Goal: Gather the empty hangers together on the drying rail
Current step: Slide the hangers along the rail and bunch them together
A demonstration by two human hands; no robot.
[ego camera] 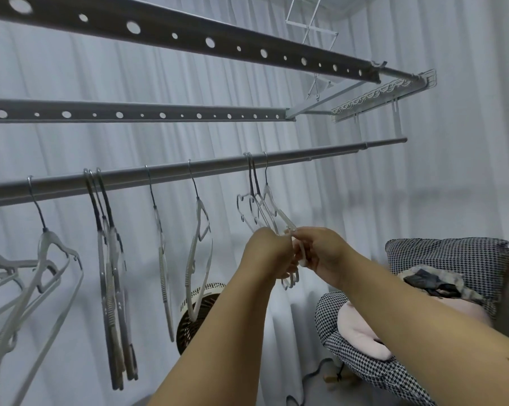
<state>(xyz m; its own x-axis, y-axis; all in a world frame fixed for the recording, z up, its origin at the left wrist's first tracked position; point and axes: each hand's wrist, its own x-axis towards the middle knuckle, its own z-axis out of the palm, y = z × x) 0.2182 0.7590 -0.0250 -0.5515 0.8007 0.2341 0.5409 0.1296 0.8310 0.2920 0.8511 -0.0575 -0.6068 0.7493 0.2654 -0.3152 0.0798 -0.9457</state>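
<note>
Under the drying rail (188, 171), my left hand (265, 253) and right hand (320, 253) both grip the bunched hangers (262, 209) on its right stretch. Tugging sideways could unhook one, or tangle them against the lone hanger (199, 244) nearby.

My left grip (272, 253) is hiding the hangers' (265, 212) lower ends; the frame's left edge is cutting off the leftmost hangers (18, 288).
</note>
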